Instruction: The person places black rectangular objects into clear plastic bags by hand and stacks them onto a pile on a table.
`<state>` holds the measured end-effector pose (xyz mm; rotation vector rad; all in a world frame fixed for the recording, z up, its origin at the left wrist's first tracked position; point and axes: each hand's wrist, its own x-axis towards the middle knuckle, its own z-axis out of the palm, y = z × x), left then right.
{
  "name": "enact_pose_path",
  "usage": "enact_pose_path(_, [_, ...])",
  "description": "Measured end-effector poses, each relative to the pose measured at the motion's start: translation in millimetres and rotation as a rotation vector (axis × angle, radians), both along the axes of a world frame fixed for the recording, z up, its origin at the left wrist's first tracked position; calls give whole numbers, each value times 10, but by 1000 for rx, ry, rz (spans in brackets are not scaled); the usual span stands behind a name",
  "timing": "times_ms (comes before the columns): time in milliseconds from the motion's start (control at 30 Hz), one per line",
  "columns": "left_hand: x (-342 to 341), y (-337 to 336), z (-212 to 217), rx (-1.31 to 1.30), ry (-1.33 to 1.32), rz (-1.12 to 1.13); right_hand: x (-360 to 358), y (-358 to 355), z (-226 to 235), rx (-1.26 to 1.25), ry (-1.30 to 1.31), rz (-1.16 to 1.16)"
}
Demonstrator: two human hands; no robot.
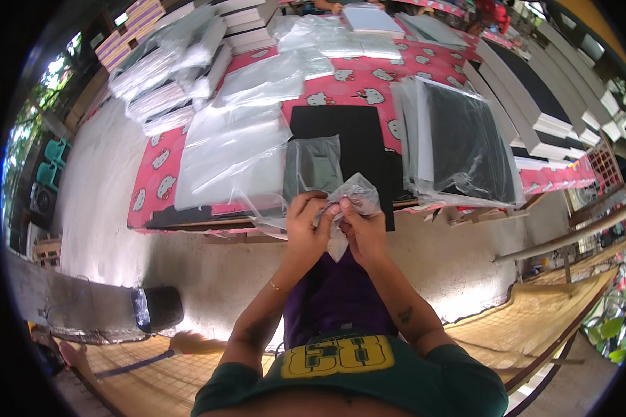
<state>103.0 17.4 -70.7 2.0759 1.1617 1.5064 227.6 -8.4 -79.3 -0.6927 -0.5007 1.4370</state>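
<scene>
While my left grip point(305, 224) and right grip point(366, 234) pinch clear plastic point(359, 186), a pink worktop point(155, 172) spreads above. Green chairs point(47, 175) stand at frame left.

A dark green short-sleeved shirt point(459, 379) bears large yellow block figures point(337, 356) across it, worn with a purple lower garment point(337, 299). A thin gold-coloured bracelet point(276, 286) circles the left wrist point(290, 267); a small dark tattoo point(405, 314) marks the right forearm point(389, 286).
</scene>
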Motion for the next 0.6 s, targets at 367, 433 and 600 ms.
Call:
enact_pose_path(367, [-29, 84, 0, -44, -152, 13, 72, -85, -213, 47, -431, 92])
enact_pose_path(433, [-64, 112, -6, -95, -196, 32, 69, -88, -136, 64, -329, 9])
enact_pose_path(600, [-116, 190, -43, -11, -139, 165, 20, -112, -182, 232, -126, -95])
